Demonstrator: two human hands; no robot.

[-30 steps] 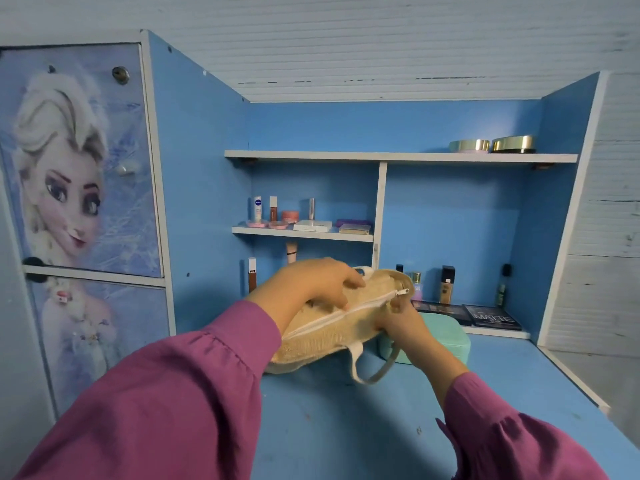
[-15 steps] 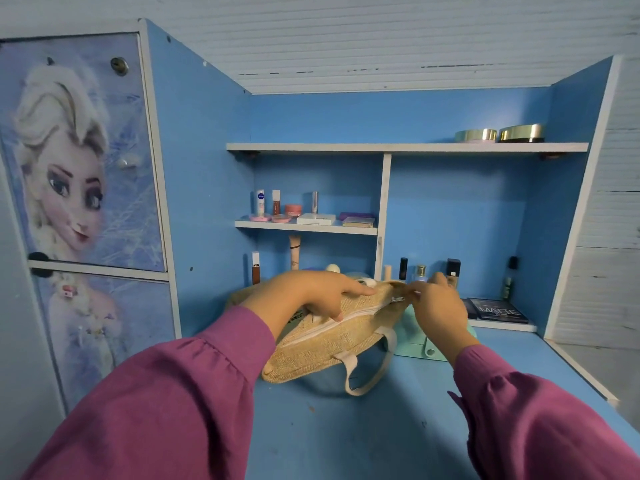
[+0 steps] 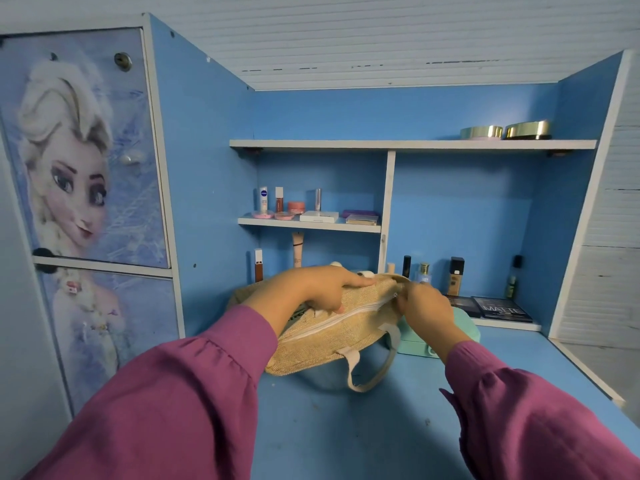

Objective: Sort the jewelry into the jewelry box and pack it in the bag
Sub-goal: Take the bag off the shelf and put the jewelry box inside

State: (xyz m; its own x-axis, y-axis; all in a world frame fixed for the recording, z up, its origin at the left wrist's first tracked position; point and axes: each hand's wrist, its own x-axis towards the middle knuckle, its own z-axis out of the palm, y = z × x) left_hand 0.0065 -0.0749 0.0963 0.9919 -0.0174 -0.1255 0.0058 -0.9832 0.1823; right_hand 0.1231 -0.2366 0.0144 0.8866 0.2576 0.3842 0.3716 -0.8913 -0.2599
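Blue desk (image 3: 346, 438), white-slatted wall (image 3: 346, 36)

One woven bag (image 3: 332, 337) lies on the blue desk (image 3: 381, 427), with one mint-green jewelry box (image 3: 464, 327) just right of it. Two hands are on the bag: the left hand (image 3: 322, 289) and the right hand (image 3: 426, 310). Two gold round tins (image 3: 481, 132) sit on the far top shelf. Two dark palettes (image 3: 502, 309) lie at the far right. One cartoon poster (image 3: 69, 150) covers the left cabinet door.
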